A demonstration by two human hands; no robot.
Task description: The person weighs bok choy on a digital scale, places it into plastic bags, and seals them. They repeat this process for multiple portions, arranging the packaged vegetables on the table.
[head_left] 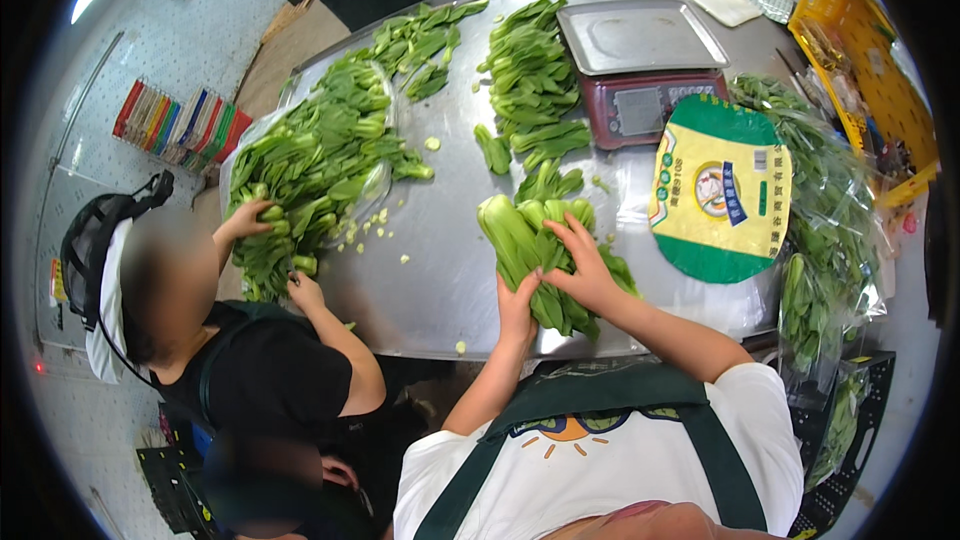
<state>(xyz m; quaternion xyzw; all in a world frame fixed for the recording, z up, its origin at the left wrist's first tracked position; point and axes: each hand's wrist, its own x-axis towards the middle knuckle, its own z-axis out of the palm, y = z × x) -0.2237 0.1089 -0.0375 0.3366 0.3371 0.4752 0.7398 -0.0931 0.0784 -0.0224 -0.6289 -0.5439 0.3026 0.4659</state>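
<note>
Both of my hands are closed around a bunch of green bok choy [507, 236] near the front edge of the steel table. My left hand [517, 304] grips it from the lower left, and my right hand [583, 261] lies over its right side with the fingers spread across the stems. The pale stem ends point away from me and the leaves toward me. Just beyond, a long row of bok choy heads [532, 75] runs up the table. Some loose leaves [551, 181] lie between that row and the bunch.
A digital scale [637, 109] with a metal pan [641, 34] stands beyond my right hand. A green-and-yellow printed bag [720, 199] and bagged greens [817, 165] lie rightward. At left, a co-worker [277, 360] handles a large bok choy pile [315, 142], holding a small tool [293, 277].
</note>
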